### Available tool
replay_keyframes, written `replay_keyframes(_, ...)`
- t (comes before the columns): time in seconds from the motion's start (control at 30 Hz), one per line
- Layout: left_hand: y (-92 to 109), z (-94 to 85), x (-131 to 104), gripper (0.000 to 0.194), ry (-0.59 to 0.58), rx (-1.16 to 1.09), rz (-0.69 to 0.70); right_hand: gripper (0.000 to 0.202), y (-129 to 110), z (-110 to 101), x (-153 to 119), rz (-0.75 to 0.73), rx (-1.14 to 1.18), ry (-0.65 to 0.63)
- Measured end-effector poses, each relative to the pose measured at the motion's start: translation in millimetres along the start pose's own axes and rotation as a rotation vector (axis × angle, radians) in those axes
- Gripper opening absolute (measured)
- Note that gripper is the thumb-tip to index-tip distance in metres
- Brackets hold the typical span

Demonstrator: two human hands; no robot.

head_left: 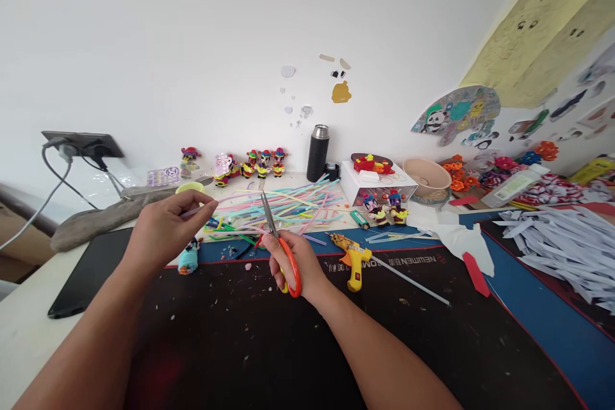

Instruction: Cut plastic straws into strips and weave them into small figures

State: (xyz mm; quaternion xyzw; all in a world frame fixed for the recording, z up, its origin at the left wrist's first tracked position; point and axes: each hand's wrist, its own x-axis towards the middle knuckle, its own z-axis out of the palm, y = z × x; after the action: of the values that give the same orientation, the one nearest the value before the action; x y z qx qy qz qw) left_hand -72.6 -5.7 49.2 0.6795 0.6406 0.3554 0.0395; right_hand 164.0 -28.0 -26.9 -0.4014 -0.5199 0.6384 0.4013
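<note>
My left hand is closed in a pinch, left of the pile of pastel pipe cleaners. A thin pale lilac length, which looks like a pipe cleaner, shows between its fingers; most of it is hidden. In my right hand are scissors with orange and yellow handles, their nearly closed blades pointing up and away over the pile. Under my left hand stands a small turquoise fuzzy figure, partly covered. A yellow glue gun lies to the right of my right hand.
Behind the pile stand several small fuzzy dolls and a black thermos. A white box and a bowl are at the back right. White strips heap at far right; a black tablet lies left. Scraps dot the dark mat.
</note>
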Motion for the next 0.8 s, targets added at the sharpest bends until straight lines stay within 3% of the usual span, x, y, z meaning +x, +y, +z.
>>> replay_keyframes(0.8, 1.1, 1.2, -1.3, 0.047, -0.048, 0.027, -0.020, 0.052, -11.1, 1.6, -4.5, 0.036, -0.040, 0.046)
